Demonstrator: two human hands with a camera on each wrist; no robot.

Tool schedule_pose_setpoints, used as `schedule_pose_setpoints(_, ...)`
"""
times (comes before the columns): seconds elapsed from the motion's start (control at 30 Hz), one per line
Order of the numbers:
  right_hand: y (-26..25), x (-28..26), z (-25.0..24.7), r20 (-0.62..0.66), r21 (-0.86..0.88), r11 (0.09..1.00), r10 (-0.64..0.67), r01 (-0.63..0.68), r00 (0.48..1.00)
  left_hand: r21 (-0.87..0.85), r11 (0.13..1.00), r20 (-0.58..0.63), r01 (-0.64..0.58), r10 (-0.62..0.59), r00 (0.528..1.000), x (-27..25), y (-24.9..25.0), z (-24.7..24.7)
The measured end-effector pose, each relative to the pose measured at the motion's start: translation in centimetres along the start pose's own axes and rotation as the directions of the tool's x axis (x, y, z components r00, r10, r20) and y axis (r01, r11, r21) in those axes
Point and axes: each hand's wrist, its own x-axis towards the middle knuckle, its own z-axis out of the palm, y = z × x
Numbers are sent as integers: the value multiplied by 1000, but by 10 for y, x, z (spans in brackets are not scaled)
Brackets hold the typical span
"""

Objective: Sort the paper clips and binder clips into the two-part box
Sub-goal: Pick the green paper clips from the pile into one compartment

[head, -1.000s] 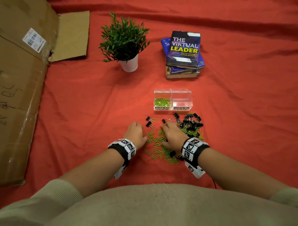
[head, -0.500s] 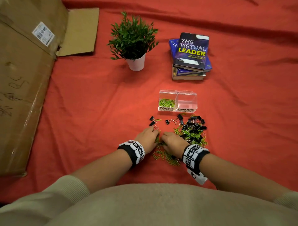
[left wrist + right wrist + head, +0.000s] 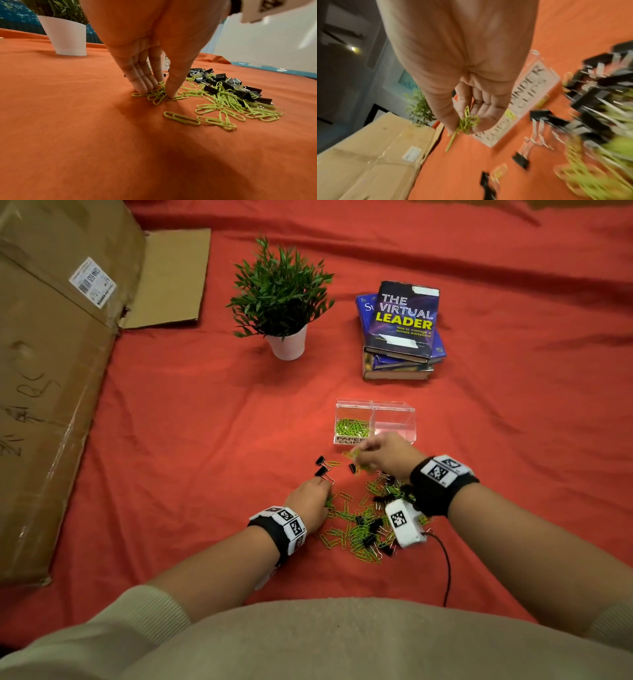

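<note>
Fingers (image 3: 481, 115) and thumb of the right hand (image 3: 387, 455) pinch a small tangle of green paper clips (image 3: 468, 123), one strand dangling loose below the grip. Hand hangs just in front of the clear two-part box (image 3: 394, 409), near the divider; left half holds green clips, right half looks empty. Left hand (image 3: 308, 501) is down on the red cloth (image 3: 188, 440), fingertips (image 3: 145, 86) and thumb closing on a few clips at the pile's near-left edge.

Risks, as I judge them: the dangling clip slips off short of the box; a release too near the divider drops clips into the binder side; linked clips drag a black binder clip (image 3: 322, 472) along with the left hand's pick.

Against the frame half a second back: right hand has risen off the pile toward the box, carrying clips; left hand stays low at the pile.
</note>
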Motion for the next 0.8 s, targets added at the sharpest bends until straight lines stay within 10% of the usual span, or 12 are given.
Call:
schedule_pose_setpoints(0.23, -38, 62, -22, -309, -281, 960, -89, -1, 947, -34, 999, 50, -4, 5, 999, 0, 4, 5)
schedule_pose_setpoints(0.53, -16, 48, 8, -260, -600, 790, -341, 125, 903, -61, 998, 36, 2, 1, 999, 1, 4, 7)
schedule_pose_setpoints(0.8, 48, -7, 67, 167, -713, 669, -130, 211, 977, -283, 955, -35, 90, -104, 994, 2, -5, -9)
